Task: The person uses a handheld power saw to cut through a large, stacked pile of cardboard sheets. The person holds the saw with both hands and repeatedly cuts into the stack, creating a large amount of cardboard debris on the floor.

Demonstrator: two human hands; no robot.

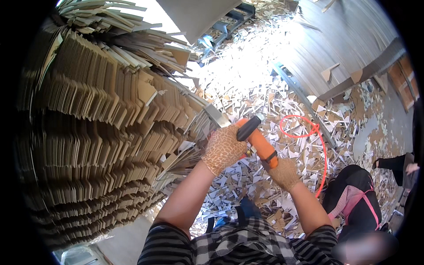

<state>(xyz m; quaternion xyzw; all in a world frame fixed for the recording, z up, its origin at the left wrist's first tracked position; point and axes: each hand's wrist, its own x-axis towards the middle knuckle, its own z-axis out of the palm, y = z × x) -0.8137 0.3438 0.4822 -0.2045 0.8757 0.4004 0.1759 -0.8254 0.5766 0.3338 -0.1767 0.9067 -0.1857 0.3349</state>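
An orange power tool (263,146) with a black side handle (248,128) is held slantwise in front of me by both hands. My left hand (225,149), in a tan patterned glove, is closed around its front part by the black handle. My right hand (283,173), gloved alike, grips the rear end. A flat metal piece (216,115) points from beside my left hand toward the stacked cardboard (145,99); how it joins the tool is hidden. The cut cardboard sheets stand in tall layered stacks with notched edges on my left.
Paper and cardboard scraps (265,190) cover the floor thickly. A red hose (325,168) loops on the right. Beyond it lie a metal bar (304,104) and a large grey stack (340,44). Another person (353,198) in black and pink is close on my right.
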